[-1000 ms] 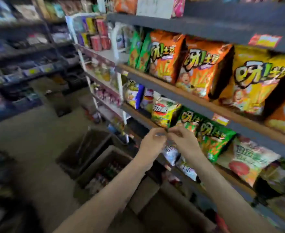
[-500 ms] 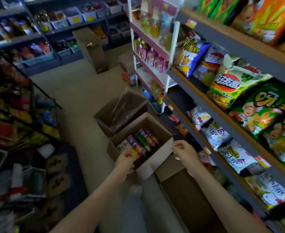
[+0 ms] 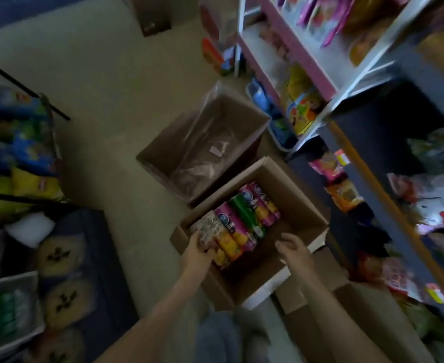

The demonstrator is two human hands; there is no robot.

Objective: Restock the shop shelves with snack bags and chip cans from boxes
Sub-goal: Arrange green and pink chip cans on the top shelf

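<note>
Left hand [image 3: 198,254] fingers curled round pale can [image 3: 207,229], label unreadable, right hand [image 3: 292,247] fingers spread, empty, shelves [image 3: 367,150] blurred

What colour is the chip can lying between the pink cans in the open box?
The chip can is green, clearest in the head view.

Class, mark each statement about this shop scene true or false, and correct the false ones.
1. The left hand grips the pale can at the end of the row. True.
2. The right hand holds a green can. False: it is open and holds nothing.
3. The chip cans lie in the near box. True.
4. The far box is full of cans. False: it shows only clear plastic.
</note>
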